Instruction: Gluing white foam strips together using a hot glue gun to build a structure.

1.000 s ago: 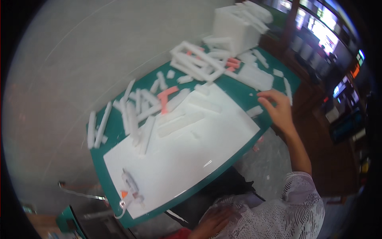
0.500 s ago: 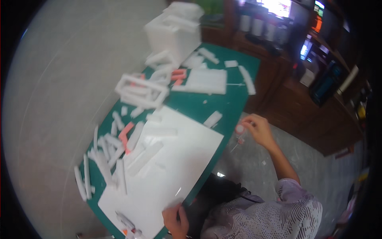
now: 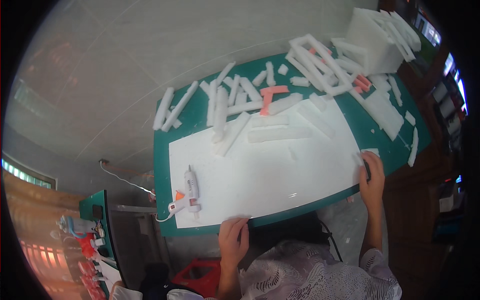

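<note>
My left hand [image 3: 233, 242] rests at the near edge of the table, its fingertips on the border of a large white sheet [image 3: 240, 175]. The fingers bend loosely, thumb apart, and nothing shows in them. At the table's right front edge, my right hand [image 3: 372, 182] has its fingers closed beside a small white foam block [image 3: 370, 151]. A dark patch shows between thumb and fingers; whether it is an object I cannot tell. A white glue gun [image 3: 191, 187] with an orange trigger lies on the sheet's left end. White foam strips [image 3: 279, 133] lie across its far side.
Along the green tabletop's [image 3: 167, 145] far side lie many loose foam strips, a pink foam piece [image 3: 267, 100] and an open white foam frame [image 3: 320, 65]. A large white foam block [image 3: 372, 42] stands far right. A red stool [image 3: 197, 270] is below the near edge.
My view has turned, bringing the glue gun fully into sight. My right hand has come from beyond the table's edge, near a small pink round thing, to the foam block. My left hand stays at the near edge.
</note>
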### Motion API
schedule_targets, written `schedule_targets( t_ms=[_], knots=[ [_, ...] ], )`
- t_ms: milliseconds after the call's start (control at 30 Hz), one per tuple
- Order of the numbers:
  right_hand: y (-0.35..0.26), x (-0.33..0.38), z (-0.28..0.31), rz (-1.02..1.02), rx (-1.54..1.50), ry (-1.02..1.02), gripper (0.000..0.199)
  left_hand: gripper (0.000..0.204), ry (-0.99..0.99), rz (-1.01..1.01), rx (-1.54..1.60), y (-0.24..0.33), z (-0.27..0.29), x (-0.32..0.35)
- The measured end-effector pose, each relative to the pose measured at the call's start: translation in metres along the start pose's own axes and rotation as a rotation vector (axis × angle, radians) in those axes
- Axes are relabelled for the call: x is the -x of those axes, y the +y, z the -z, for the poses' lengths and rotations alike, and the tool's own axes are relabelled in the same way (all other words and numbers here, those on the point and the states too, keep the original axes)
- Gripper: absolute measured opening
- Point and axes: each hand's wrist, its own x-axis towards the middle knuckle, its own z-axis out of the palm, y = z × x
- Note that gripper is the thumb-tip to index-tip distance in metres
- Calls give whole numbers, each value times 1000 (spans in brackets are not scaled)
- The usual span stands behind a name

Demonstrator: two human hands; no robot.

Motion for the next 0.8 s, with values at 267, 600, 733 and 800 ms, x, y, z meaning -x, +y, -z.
schedule_targets(
  t_ms=[267, 600, 733, 800],
  knots=[
    [-70, -89, -78, 362, -91, -241, 42, 22, 84, -11, -86, -17, -9, 15],
    [-90, -93, -90, 391, -154, -340, 30, 22, 231, -174, -251, -41, -31, 25],
    [-81, -97, -95, 282, -74, -453, 30, 20, 255, -227, -307, -47, -38, 27],
    [-98, -104, -83, 48, -368, -857, 32, 18, 268, -260, -346, -51, -37, 30]
  ],
)
